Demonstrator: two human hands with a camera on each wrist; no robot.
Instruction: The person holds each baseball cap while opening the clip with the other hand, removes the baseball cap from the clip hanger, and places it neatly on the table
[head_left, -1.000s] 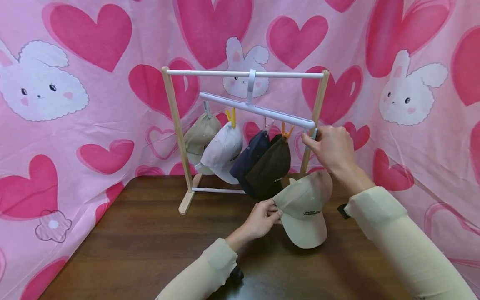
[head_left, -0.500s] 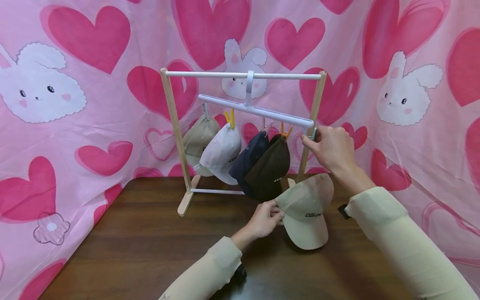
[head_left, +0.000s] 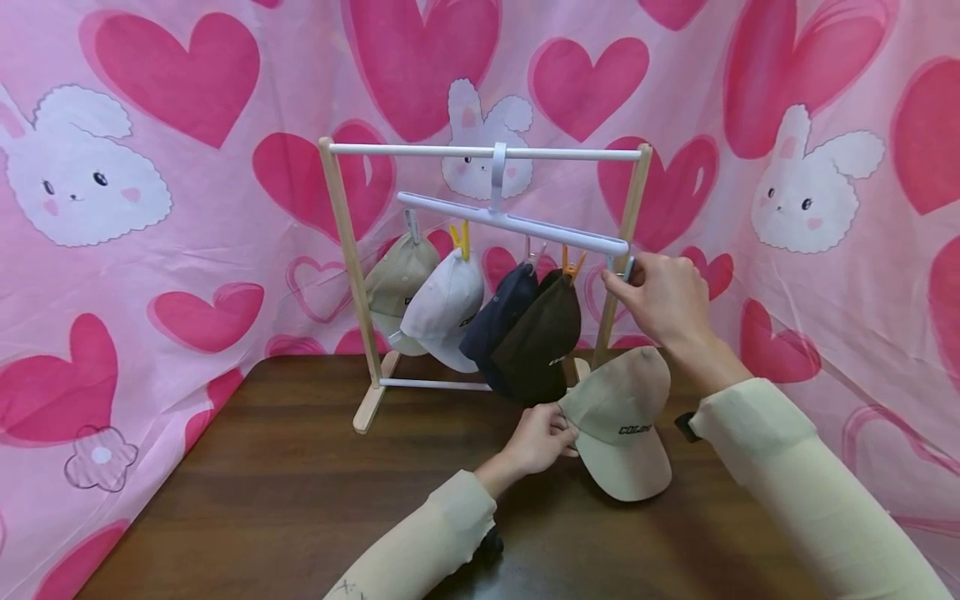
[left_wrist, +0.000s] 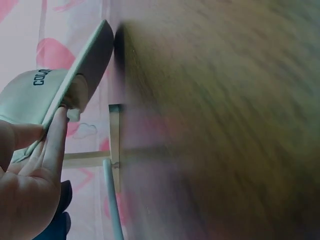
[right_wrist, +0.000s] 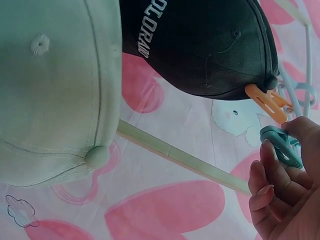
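Note:
A beige baseball cap with dark lettering is pinched at its brim side by my left hand, just above the table. In the left wrist view thumb and fingers lie on either side of the cap's brim edge. My right hand pinches a teal clothespin at the low right end of a white hanger. Beside it an orange clothespin holds a dark cap by the crown. The beige cap hangs below the right hand, apart from the teal clothespin.
The hanger tilts down to the right on a wooden rack with a white top rod. A navy cap, a white cap and another beige cap hang from clothespins. The brown table lies beneath.
My left hand has moved slightly to the right, carrying the beige cap with it. The right hand keeps its pinch on the teal clothespin in nearly the same place.

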